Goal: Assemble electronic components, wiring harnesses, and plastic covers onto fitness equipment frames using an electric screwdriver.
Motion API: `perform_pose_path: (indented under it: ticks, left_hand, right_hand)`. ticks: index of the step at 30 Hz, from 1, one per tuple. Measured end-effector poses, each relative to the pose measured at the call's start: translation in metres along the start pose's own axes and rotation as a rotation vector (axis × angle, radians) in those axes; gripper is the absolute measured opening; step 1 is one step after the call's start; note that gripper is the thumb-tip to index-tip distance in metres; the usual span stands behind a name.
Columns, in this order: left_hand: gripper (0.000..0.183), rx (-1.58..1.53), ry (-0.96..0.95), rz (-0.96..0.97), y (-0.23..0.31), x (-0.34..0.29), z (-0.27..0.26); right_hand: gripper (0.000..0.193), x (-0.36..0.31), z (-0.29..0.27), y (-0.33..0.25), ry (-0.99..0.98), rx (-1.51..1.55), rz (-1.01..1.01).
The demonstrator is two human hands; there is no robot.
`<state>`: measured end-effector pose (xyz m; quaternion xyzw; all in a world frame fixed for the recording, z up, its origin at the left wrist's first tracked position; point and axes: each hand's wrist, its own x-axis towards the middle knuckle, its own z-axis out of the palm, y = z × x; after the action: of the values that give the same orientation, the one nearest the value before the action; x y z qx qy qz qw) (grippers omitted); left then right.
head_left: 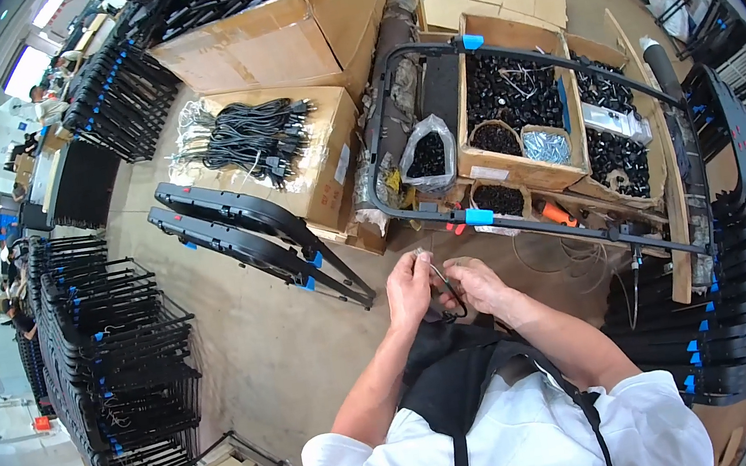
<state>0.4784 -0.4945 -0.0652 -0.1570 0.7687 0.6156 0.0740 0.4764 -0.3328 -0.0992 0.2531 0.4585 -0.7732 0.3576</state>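
Note:
In front of my apron, my left hand point(411, 291) and my right hand point(480, 286) are raised close together, both with fingers closed. Between them runs a thin dark cord point(441, 273), which hangs in a small bend below the fingers. My left thumb and forefinger pinch its upper part, where something small and pale shows at the fingertips. The right fingers close on the cord's other side; its ends are too small to make out. Just beyond my hands lies a black tubular frame point(547, 217) with blue tape, resting across the workbench.
Wooden bins point(527, 175) of black fittings and screws stand under the frame, near an orange-handled tool point(558, 214). A carton point(329, 191) at left carries bundled black power cords point(259, 134). Two folded black frames point(238, 223) stand before it. Stacked frames point(123, 354) line the left; more point(719, 318) lie right.

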Motion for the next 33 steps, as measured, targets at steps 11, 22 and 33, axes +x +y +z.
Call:
perform_pose_path:
  ticks: [11,22,33]
  left_hand:
    - [0.025,-0.236,-0.238,-0.184,-0.077,0.112,-0.02]
    - [0.027,-0.09,-0.504,-0.218,-0.041,0.128,-0.04]
    - [0.027,-0.291,-0.44,-0.338,-0.06,0.131,-0.044]
  right_hand:
    - [0.034,0.059,0.028,0.006,0.067,-0.578,-0.267]
    - [0.03,0.06,0.033,0.019,0.165,-0.353,-0.283]
    - [0.03,0.07,0.048,0.023,0.093,-0.262,-0.265]
